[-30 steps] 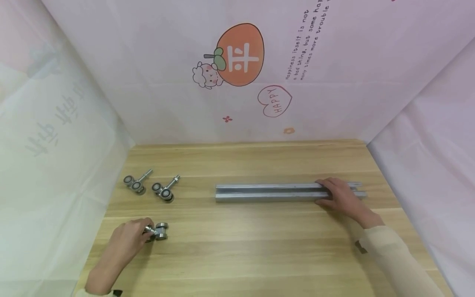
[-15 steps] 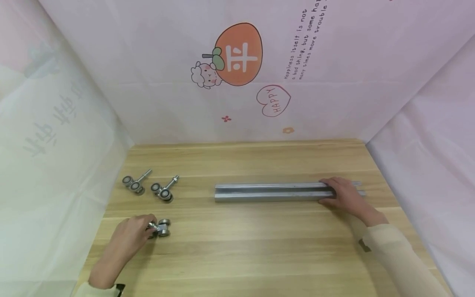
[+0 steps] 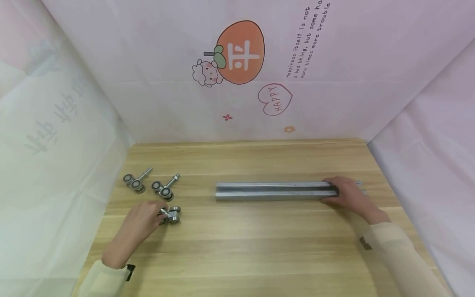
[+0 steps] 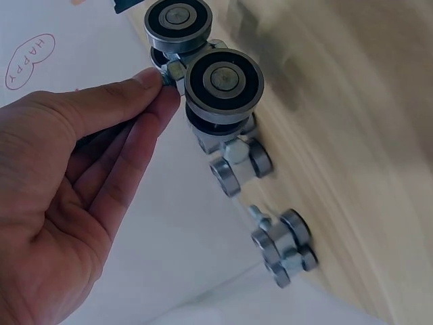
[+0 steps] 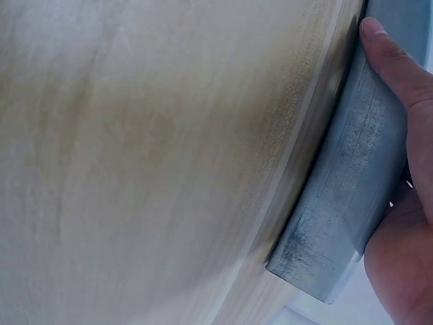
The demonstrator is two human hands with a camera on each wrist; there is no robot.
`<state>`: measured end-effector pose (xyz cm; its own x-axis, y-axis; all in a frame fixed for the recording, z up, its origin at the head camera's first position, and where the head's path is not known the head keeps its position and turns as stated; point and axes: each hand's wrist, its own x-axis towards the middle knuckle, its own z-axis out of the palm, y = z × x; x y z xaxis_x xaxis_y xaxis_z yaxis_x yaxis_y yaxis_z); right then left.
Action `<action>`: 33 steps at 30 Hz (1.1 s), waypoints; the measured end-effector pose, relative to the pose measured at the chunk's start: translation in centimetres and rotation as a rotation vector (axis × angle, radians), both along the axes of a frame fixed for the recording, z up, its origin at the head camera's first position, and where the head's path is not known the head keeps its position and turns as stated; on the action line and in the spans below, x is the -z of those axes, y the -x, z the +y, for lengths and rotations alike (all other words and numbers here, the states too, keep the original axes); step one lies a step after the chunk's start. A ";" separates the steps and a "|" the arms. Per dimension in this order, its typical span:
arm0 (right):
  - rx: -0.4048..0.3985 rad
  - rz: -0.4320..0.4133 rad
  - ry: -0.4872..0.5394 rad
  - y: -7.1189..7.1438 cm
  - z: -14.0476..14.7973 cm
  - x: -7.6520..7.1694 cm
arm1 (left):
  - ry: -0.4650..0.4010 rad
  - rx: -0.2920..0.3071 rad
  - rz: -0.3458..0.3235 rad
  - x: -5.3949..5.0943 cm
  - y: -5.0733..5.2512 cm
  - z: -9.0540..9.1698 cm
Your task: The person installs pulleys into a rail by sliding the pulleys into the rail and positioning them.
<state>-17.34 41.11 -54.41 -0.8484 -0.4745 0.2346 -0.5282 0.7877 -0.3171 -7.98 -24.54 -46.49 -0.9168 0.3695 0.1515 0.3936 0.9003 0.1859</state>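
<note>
My left hand [image 3: 142, 221] pinches the bolt of a metal roller trolley [image 3: 173, 215] between thumb and fingers. In the left wrist view this trolley's wheels [image 4: 224, 80] with dark centres show close up, beyond the fingertips. At the right, my right hand [image 3: 349, 194] grips a slotted steel track [image 3: 267, 196] near its right end. The track lies lengthwise across the table, its slot facing up. The right wrist view shows the thumb along the side of the track [image 5: 342, 159]; the other fingers are largely hidden.
Two more roller trolleys lie behind my left hand, one farther left [image 3: 136, 184] and one [image 3: 166, 192] nearer the track, their bolts pointing back right. The wooden table [image 3: 259, 255] is bordered by printed white cloth [image 3: 167, 103] at the back and both sides.
My left hand has moved right and toward the back with the trolley, closer to the two lying ones. The right hand has slid slightly right along the track, which stays in place.
</note>
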 end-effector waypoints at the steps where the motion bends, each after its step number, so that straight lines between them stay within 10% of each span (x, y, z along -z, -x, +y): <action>1: 0.004 -0.004 0.000 0.0 0.0 0.0 | 0.003 0.006 0.002 0.0 0.3 0.2; 16: 0.005 0.032 0.024 -0.1 0.2 0.7 | 0.021 0.035 -0.125 -0.2 5.1 4.1; 33: 0.025 0.015 0.032 -0.4 -0.2 -0.2 | 0.008 0.091 -0.101 0.7 8.2 8.4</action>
<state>-16.91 40.90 -54.26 -0.8560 -0.4456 0.2620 -0.5137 0.7902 -0.3342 -16.14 -16.16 -47.18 -0.8899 0.4526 0.0564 0.4532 0.8634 0.2218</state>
